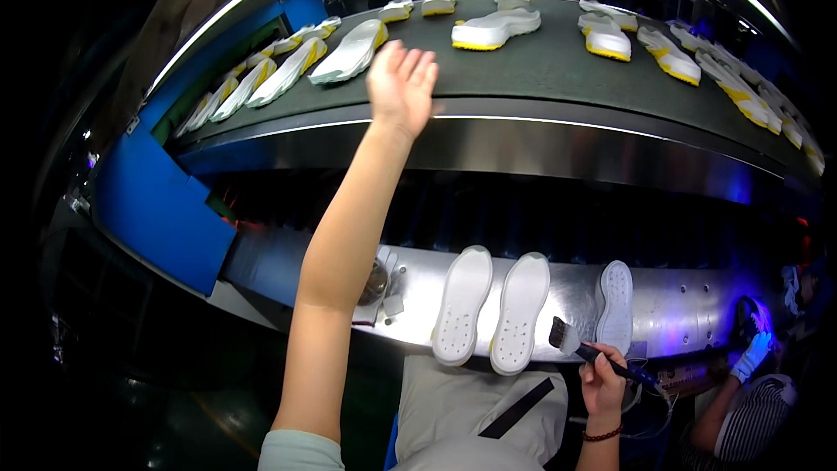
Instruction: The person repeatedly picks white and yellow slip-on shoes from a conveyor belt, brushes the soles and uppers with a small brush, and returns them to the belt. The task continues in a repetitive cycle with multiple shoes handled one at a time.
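Note:
My left hand is stretched out over the front part of the dark green conveyor belt. Its palm is turned up, the fingers are loosely bent and apart, and nothing is in it. Close by its fingertips lies a white shoe sole with a yellow end; whether they touch I cannot tell. Low on the right, my right hand grips a brush by its dark handle, bristles pointing up and left. Two white soles lie side by side on the metal ledge before me, and another white sole is right of the brush.
Several more white and yellow soles stand along the belt. Left of the ledge's soles is a small round container. A blue panel closes the left side. At lower right, a co-worker's gloved hand is beside a dark shoe part under violet light.

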### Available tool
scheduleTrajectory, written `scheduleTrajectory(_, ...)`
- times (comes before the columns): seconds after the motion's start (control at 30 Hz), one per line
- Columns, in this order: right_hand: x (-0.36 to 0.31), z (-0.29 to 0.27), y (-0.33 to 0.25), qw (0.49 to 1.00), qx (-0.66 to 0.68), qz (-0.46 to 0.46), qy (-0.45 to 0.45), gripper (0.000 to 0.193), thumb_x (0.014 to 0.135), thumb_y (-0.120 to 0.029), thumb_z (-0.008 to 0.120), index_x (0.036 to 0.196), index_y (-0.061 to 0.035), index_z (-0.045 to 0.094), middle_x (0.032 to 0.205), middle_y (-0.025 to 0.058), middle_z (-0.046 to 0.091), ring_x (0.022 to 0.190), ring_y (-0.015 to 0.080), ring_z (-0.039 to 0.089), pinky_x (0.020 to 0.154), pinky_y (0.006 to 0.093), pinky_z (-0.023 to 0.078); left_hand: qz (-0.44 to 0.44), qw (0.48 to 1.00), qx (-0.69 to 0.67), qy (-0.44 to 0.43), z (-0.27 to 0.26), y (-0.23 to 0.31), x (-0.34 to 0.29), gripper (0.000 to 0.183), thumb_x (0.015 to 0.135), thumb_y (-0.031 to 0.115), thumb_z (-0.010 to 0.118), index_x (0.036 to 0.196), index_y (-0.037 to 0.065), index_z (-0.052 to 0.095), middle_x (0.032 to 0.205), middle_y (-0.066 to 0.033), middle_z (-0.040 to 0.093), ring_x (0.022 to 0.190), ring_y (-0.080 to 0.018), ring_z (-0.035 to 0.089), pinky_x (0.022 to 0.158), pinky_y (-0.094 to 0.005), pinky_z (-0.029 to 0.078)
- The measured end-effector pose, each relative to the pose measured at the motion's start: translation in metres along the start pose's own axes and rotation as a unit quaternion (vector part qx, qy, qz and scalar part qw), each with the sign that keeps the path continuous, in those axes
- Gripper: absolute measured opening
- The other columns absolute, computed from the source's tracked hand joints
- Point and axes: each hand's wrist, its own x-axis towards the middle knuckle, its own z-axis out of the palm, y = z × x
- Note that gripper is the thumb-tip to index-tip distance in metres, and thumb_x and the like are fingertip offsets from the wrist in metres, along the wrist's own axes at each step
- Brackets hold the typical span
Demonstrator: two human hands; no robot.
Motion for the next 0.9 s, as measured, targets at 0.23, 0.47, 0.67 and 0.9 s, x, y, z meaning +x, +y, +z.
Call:
scheduleTrajectory(0.23,-0.003,-0.012,0.014,0.996,-0.024,0.019,0.085,0.016,0.076,-0.001,0.056,0.091,0.0039,0.054,0.089,0.0173,0.058,0.064,0.0172,0.056,0.059,0.0249,0.047,0.297,0.636,0.696,-0.152,0.027,-0.038,0.066,0.074,0.070,0.030,0.061,0.128,0.004,0.024,0.132,-0.0166,0.027,0.121,-0.0310,0.027,0.098,-0.0391,0.024)
scheduleTrajectory(0.47,-0.008,-0.015,0.019,0.996,-0.066,-0.033,0.044,0.027,0.072,0.006,0.054,0.098,0.0025,0.053,0.100,0.0181,0.054,0.082,0.0209,0.054,0.069,0.0270,0.045,0.146,0.330,0.928,-0.088,0.037,-0.047,0.071,0.070,0.068,0.052,0.052,0.122,0.010,0.038,0.123,-0.0105,0.041,0.115,-0.0285,0.035,0.093,-0.0408,0.029)
scheduleTrajectory(0.67,0.003,0.001,0.004,0.995,-0.040,-0.030,0.083,0.023,0.073,0.005,0.055,0.096,0.0023,0.053,0.097,0.0145,0.056,0.076,0.0147,0.054,0.068,0.0238,0.044,0.266,0.203,0.939,-0.073,0.040,-0.035,0.062,0.054,0.068,0.046,0.057,0.104,0.007,0.054,0.110,-0.0106,0.050,0.102,-0.0285,0.045,0.081,-0.0375,0.040)
scheduleTrajectory(0.9,0.001,-0.020,-0.001,0.990,-0.030,-0.026,0.132,0.019,0.074,0.001,0.056,0.093,0.0023,0.054,0.089,0.0097,0.058,0.074,0.0104,0.054,0.068,0.0200,0.043,0.335,0.484,0.773,-0.238,0.028,0.009,-0.004,0.037,0.066,0.034,0.067,0.079,0.001,0.058,0.095,-0.0151,0.054,0.089,-0.0269,0.050,0.078,-0.0340,0.039)
